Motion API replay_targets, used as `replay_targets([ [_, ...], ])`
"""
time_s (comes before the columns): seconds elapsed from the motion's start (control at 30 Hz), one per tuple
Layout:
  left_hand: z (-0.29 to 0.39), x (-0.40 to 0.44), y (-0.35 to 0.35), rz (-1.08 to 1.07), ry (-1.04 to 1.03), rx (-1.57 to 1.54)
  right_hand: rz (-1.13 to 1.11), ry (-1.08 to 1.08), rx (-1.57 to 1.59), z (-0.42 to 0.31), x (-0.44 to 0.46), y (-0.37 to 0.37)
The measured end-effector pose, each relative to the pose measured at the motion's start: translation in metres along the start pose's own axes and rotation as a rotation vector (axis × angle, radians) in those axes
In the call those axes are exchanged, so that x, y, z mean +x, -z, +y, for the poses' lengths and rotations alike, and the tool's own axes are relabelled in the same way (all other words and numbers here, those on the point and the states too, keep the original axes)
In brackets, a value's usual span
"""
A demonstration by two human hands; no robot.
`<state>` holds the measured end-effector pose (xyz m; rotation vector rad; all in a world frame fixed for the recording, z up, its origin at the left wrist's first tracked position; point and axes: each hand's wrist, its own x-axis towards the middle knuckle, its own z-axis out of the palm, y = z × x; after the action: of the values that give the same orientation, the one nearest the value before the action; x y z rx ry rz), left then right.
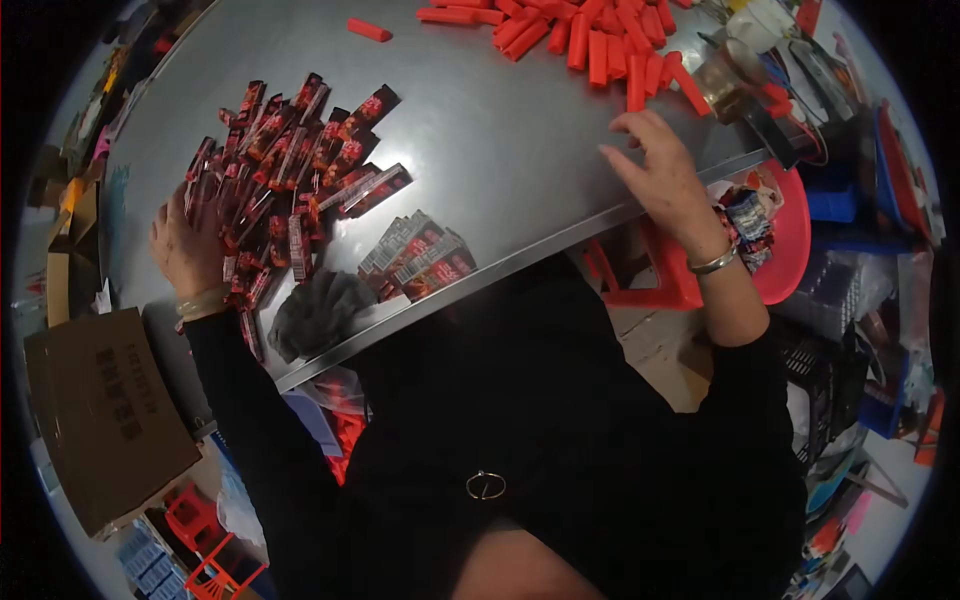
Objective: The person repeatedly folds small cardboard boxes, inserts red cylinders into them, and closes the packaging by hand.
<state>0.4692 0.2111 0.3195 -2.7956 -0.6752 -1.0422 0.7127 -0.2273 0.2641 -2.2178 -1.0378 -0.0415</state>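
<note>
My left hand (187, 248) rests against the left side of a pile of small dark red printed boxes (270, 150), its fingers loosely stretched out. My right hand (662, 178) hovers over the table's front right part, thumb and fingers apart and holding nothing. Just beyond its fingertips lie several bright red-orange sticks (600, 55), heaped at the back; one stick (369, 29) lies apart to the left. Close to the front edge are flat printed cards or empty cartons (425, 262), overlapping in a fan. A crumpled dark grey cloth (318, 315) sits beside them.
The metal table (480, 150) has a raised front edge. A glass jar (728, 82) stands at its right end. Below it are a red basin (785, 235) with wrappers and a red stool (650, 270). A cardboard box (110, 420) stands at the left.
</note>
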Motion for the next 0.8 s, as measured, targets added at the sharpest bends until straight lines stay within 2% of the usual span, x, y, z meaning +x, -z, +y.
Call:
replay_targets([
  [0.03,0.001,0.000,0.003,0.120,-0.343,0.296,0.079,-0.075,-0.054,0.009,0.004,0.005],
  [0.07,0.011,-0.008,0.002,0.120,-0.343,0.294,0.080,-0.075,-0.055,0.021,0.009,0.009],
  [0.13,0.063,-0.034,-0.003,-0.116,-0.201,-0.186,0.174,-0.141,-0.103,0.044,0.024,0.015],
  [0.2,0.110,-0.065,-0.001,-0.580,0.271,-0.676,0.187,-0.138,-0.188,0.063,0.042,0.015],
  [0.27,0.134,-0.091,-0.011,-0.435,-0.106,-0.486,0.204,-0.136,-0.270,0.072,0.057,0.012],
  [0.33,0.152,-0.100,-0.011,-0.460,-0.157,-0.459,0.280,-0.131,-0.467,0.075,0.070,0.006],
  [0.37,0.154,-0.103,-0.012,-0.488,-0.210,-0.435,0.279,-0.127,-0.462,0.079,0.075,0.004],
  [0.43,0.150,-0.112,-0.021,-0.532,-0.161,-0.454,0.134,-0.205,-0.515,0.090,0.082,0.002],
  [0.47,0.147,-0.114,-0.025,-0.606,-0.094,-0.501,0.133,-0.203,-0.512,0.094,0.084,0.001],
  [0.53,0.149,-0.112,-0.024,-0.681,-0.026,-0.547,0.108,-0.248,-0.345,0.103,0.086,-0.001],
  [0.6,0.159,-0.107,-0.023,-0.291,-0.069,-0.413,0.136,-0.269,-0.240,0.115,0.086,-0.006],
  [0.67,0.153,-0.109,-0.029,-0.318,-0.075,-0.400,0.155,-0.288,-0.134,0.123,0.082,-0.009],
  [0.73,0.151,-0.109,-0.032,-0.354,-0.065,-0.373,0.115,-0.366,0.188,0.097,0.076,0.001],
  [0.8,0.148,-0.109,-0.031,-0.442,0.008,-0.467,0.090,-0.348,0.367,0.072,0.068,0.005],
])
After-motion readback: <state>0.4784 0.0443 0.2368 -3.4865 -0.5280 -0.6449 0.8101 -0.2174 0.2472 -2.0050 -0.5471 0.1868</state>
